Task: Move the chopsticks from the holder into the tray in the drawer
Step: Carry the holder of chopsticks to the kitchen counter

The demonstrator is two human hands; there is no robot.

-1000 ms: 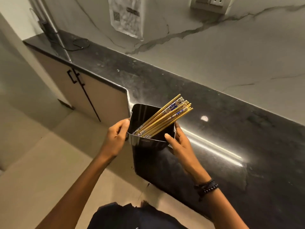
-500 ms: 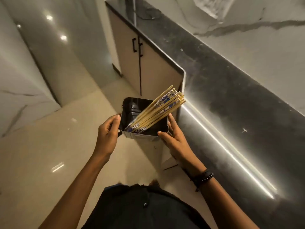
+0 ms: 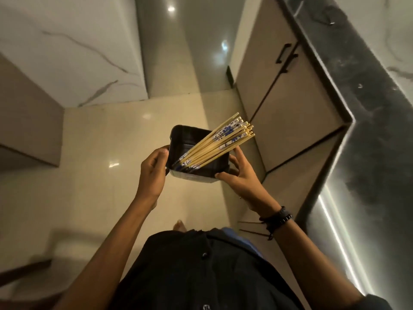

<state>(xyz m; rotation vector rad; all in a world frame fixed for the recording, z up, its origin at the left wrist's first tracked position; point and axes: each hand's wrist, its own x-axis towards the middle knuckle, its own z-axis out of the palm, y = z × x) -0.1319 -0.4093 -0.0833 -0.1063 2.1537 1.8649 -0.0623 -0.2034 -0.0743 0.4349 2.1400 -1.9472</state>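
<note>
Glossy cream floor (image 3: 93,198), marble wall (image 3: 73,52), beige cabinets (image 3: 279,86), black countertop (image 3: 368,130)

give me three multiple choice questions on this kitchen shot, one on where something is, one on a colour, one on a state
1. Where is the holder?
A on the counter
B held up over the floor
C in a drawer

2. What colour is the pattern on the chopsticks?
A red
B green
C blue

3. How is the holder held?
A by both hands
B by one hand
C by none, it stands alone

Answers:
1 B, floor tiles show beneath it.
2 C, blue marks sit on their pale shafts.
3 A, the left hand grips one side and the right hand the other.
</note>
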